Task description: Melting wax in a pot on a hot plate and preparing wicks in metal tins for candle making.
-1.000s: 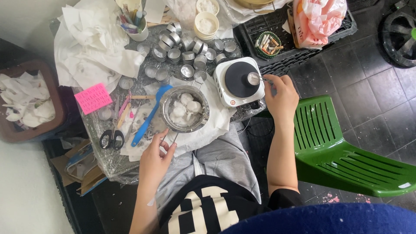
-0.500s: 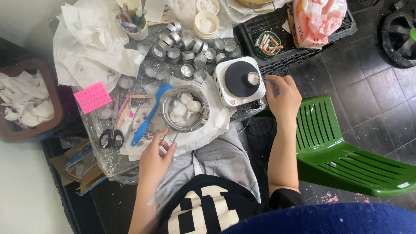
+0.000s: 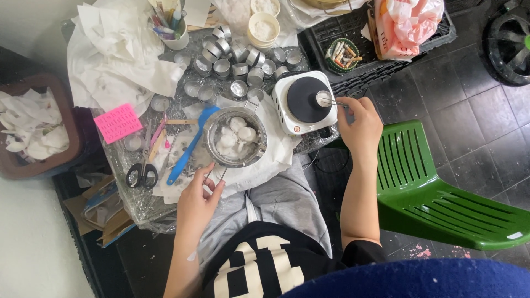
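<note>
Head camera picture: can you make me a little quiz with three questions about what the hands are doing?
1. True or false: the left hand holds the handle of the metal pot with white lumps in it.
2. What does the right hand hold over the black hot plate?
A. scissors
B. a thin tool gripping a small metal cup
C. a pink card
3. Fill in: the long blue spatula lies to the ___ of the pot in the picture.

Key: 1 true; 2 B; 3 left.
</note>
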